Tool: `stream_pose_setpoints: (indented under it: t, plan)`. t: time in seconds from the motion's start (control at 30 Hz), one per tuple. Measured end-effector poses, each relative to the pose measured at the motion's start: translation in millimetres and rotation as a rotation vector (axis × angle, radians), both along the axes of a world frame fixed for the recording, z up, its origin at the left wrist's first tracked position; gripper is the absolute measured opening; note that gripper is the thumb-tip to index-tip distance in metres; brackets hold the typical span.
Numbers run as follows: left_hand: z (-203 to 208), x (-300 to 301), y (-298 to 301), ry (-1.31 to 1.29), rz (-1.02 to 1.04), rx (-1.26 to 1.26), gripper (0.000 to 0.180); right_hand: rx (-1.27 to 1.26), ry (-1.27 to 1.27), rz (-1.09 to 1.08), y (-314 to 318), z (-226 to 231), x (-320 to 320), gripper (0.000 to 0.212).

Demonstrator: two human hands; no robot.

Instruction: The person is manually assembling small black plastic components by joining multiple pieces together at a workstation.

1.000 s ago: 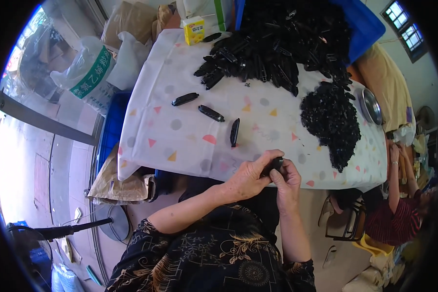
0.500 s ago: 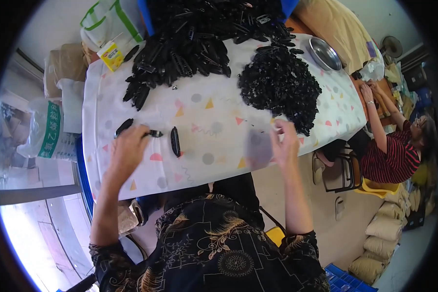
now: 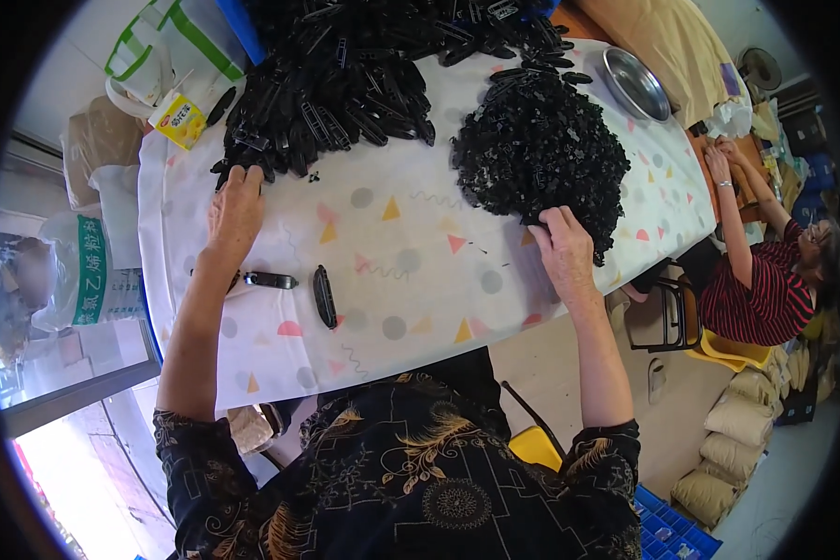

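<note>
My left hand (image 3: 236, 210) reaches to the near left edge of a heap of long narrow black plastic pieces (image 3: 369, 103), its fingers closed over a piece there. My right hand (image 3: 565, 245) lies against the lower edge of a mound of small black plastic parts (image 3: 541, 149). Its thumb and fingers are pinched; what is between them is too small to make out. Two long black pieces lie apart in front of me, one sideways (image 3: 271, 280) and one nearly upright in view (image 3: 325, 297). My left forearm partly hides another dark piece beside them.
A patterned white cloth (image 3: 411, 308) covers the table. A metal bowl (image 3: 637, 84) stands at the far right, and a yellow box (image 3: 179, 121) near a green-edged white bag (image 3: 173, 47) at the far left. A co-worker (image 3: 761, 289) sits to the right.
My left hand has moved forward from the separate long pieces to the heap, leaving one piece lying there. My right hand has shifted slightly right against the small-parts mound. The view has shifted a little.
</note>
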State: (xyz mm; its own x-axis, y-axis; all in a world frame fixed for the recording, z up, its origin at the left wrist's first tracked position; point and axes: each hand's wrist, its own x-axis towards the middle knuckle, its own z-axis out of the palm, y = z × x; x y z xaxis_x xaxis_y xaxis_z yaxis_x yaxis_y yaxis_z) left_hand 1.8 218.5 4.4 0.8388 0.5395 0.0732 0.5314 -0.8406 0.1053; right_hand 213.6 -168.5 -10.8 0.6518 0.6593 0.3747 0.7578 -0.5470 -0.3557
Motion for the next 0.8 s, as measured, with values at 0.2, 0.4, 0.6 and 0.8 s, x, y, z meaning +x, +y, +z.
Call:
stream_pose_setpoints:
  t: [0.2, 0.4, 0.6, 0.8]
  plan:
    - [-2.2, -9.8, 2.1, 0.018, 0.025, -0.022, 0.022, 0.294, 0.484, -0.11, 7.8, -7.5, -9.1, 0.016]
    - [1.6, -27.0, -3.1, 0.026, 0.006, -0.113, 0.029, 0.08, 0.242, 0.054, 17.0, -7.9, -23.7, 0.016]
    - [0.3, -40.2, 10.2, -0.067, 0.059, -0.186, 0.028, 0.012, 0.037, 0.175, 25.5, 0.3, -27.6, 0.014]
    - [1.4, -42.4, -24.2, -0.457, 0.091, -0.504, 0.027, 0.083, 0.168, 0.16, 23.1, -2.5, -26.6, 0.01]
